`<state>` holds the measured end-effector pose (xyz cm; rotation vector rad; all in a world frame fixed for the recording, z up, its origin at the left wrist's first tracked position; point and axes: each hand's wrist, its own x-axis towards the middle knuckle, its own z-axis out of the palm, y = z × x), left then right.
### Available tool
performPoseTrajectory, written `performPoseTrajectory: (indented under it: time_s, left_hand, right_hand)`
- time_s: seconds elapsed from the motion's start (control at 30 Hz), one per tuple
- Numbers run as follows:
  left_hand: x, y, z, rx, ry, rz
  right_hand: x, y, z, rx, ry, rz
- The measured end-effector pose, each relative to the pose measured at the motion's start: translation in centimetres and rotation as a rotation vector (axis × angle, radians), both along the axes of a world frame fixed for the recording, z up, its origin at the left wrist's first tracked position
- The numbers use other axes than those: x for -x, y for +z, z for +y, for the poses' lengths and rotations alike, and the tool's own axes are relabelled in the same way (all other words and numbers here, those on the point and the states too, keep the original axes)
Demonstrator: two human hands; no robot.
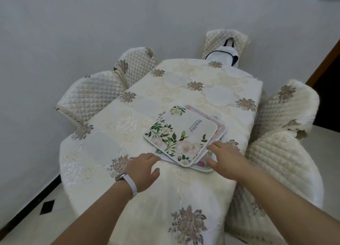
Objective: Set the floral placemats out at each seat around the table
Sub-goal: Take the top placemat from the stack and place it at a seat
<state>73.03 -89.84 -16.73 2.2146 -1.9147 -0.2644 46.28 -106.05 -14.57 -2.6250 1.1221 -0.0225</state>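
- Left hand point(145, 168) rests loose and open on the tablecloth point(165, 90), fingertips at the stack's near edge, gripping nothing
- right hand point(227, 159) is spread open too, touching the stack's near right corner
- floral placemats point(179, 134) are all piled mid-table, with quilted chairs point(287, 116) around

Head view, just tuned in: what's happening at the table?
A person reaches both hands toward a stack of floral placemats lying on the cloth-covered table. The left hand is at the stack's near left edge, and the right hand touches its near right corner, fingers relaxed. No placemat has been set out at a seat yet. Quilted chairs stand around.
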Motion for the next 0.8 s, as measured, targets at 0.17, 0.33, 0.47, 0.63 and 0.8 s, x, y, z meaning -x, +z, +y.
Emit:
performPoseTrajectory:
  time_s: [0.17, 0.33, 0.47, 0.63, 0.8]
  left_hand:
    - [1.1, -2.3, -4.5, -0.081, 0.147, 0.113]
    - [2.1, -4.6, -7.1, -0.076, 0.585, 0.699]
    - [2.5, -5.9, -9.5, 0.063, 0.957, 1.097]
    - [2.5, -7.6, -11.4, 0.091, 1.102, 1.314]
    - [2.5, -9.4, -12.4, 0.102, 1.199, 1.463]
  right_hand:
    - [0.0, -3.2, -6.5, -0.071, 0.019, 0.014]
    - [-1.4, -6.0, -11.3, -0.210, -0.033, -0.014]
    - [-2.0, -7.7, -14.8, -0.305, -0.088, 0.019]
    - [-2.7, -9.8, -18.0, -0.375, -0.148, 0.025]
    - [-4.6, -11.4, -21.2, -0.409, -0.214, -0.002]
